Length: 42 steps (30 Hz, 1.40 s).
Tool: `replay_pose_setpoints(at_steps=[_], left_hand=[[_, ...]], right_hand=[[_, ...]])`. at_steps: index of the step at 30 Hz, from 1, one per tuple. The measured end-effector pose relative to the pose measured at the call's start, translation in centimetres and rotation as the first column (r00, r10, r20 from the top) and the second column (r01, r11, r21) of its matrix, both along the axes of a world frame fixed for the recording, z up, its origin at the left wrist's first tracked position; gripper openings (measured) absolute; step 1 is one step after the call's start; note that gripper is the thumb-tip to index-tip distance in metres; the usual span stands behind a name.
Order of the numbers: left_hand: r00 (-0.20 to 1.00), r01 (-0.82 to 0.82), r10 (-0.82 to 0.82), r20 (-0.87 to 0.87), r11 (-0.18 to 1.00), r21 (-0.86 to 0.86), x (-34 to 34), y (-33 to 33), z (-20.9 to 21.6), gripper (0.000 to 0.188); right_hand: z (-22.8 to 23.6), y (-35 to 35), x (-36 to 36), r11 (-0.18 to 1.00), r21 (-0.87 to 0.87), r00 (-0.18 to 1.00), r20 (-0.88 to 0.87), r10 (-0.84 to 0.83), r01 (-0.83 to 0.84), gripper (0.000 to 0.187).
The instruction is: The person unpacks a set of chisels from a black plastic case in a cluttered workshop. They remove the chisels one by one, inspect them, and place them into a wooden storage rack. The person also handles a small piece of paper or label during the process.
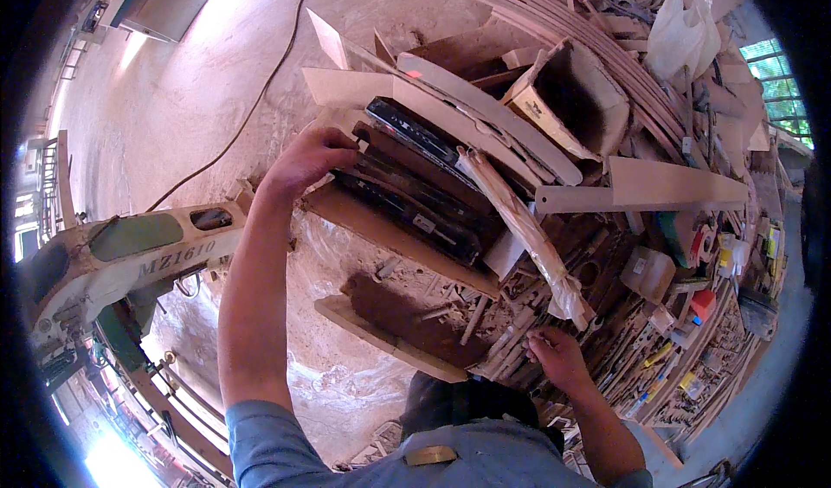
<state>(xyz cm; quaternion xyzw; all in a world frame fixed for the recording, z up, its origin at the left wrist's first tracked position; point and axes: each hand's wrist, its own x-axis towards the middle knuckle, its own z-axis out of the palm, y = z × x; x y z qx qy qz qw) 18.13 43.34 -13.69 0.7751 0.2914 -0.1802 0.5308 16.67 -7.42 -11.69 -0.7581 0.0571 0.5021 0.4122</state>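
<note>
Left hand (310, 161): I am holding it at ten o'clock, curled beside long black boxes (414, 131) lying at twelve. Right hand (559, 360): curled, half past four. Whether either is pinching, I cannot tell. Apparent step: handling boxes, next wanting firm grip.

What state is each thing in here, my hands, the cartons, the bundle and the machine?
Left hand: fingers bent at the ends of the black packages; grip unclear.
Right hand: fingers curled, near the wrapped bundle's lower end.
Long carton: open.
Black packages: lying lengthwise inside it.
Wrapped bundle: sheathed in wrinkled wrapping, lying slanted.
Square cardboard box: open, tipped, dark inside.
Machine: running or not, can't tell.
</note>
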Motion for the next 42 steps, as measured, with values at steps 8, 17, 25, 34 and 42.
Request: replay_pose_setpoints(at_steps=[8, 17, 25, 34, 42], left_hand=[[1.000, -0.023, 0.024, -0.014, 0.998, 0.063, 1.2, 0.6, -2.0, 0.044], [0.976, -0.191, 0.211, 0.060, 0.951, -0.244, 1.5, -0.4, -3.1, 0.041], [0.931, -0.287, 0.350, 0.107, 0.880, -0.379, 0.9, -0.7, -2.6, 0.036], [0.995, -0.038, 0.046, 0.093, 0.996, -0.086, 0.8, -0.2, -3.1, 0.046], [0.980, 0.064, -0.084, -0.182, 0.992, -0.113, -0.1, 0.4, -0.2, 0.047]], right_hand=[[-0.2, -0.4, -0.2, 1.000, 0.030, 1.000, 0.004, 0.002, -0.002, 0.026], [0.0, -0.4, -0.1, 0.994, -0.043, 0.993, 0.062, 0.100, -0.098, 0.025], [-0.4, -0.8, -0.2, 0.995, -0.059, 0.995, 0.051, 0.089, -0.086, 0.031], [-0.2, -0.9, 0.1, 0.992, -0.037, 0.987, 0.102, 0.128, -0.125, 0.030], [0.5, -0.2, 0.8, 0.999, 0.027, 0.999, 0.030, -0.030, 0.029, 0.029]])
